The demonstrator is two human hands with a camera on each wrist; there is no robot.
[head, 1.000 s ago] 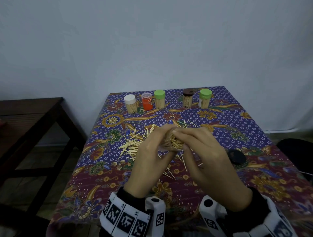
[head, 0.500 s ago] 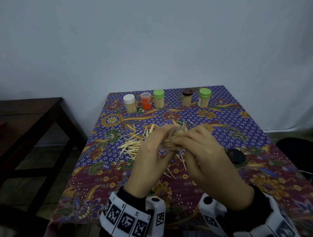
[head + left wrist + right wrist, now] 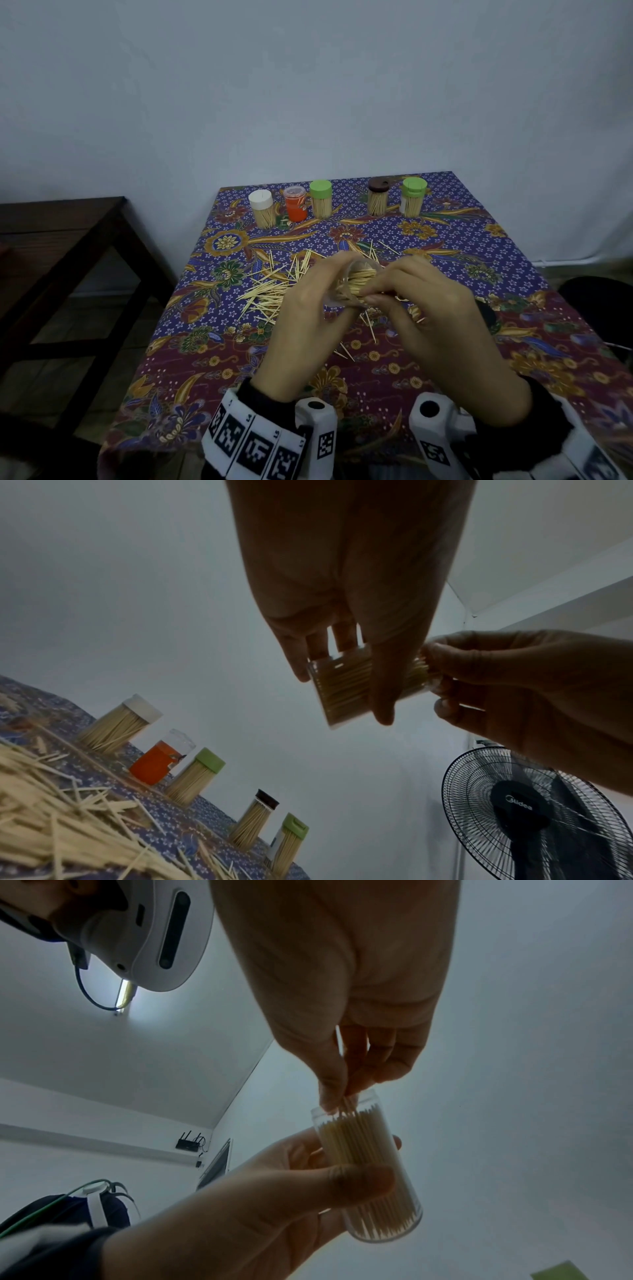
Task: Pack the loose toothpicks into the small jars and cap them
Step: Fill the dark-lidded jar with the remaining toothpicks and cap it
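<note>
L hand (image 3: 301, 318) grips a clear uncapped jar (image 3: 368, 1175) above the desk (image 3: 445, 363), thumb across the front, fingers behind. R hand (image 3: 442, 329) pinches a few toothpicks at the jar's mouth, tips just going in. The jar looks nearly full: sticks packed upright and close to the rim in the right wrist view, so I'd judge this one is near ready for its cap.

Done so far, by the look of it: four capped jars full of toothpicks at the far edge of the desk, i.e. white-capped jar (image 3: 262, 209), green-capped jar (image 3: 321, 199), brown-capped jar (image 3: 377, 196) and a second green-capped jar (image 3: 413, 197). An orange container (image 3: 295, 204) stands btwn the white and the green one; its contents can't be made out.

Left to do: a sizeable loose pile (image 3: 274, 291) lies on the cloth just beyond and left of the hands, w/ strays under them. A dark round thing shows at the R hand's far side, mostly hidden; poss. this jar's cap, can't tell. Roughly, more than half done, w/ capping of the held jar pending.
</note>
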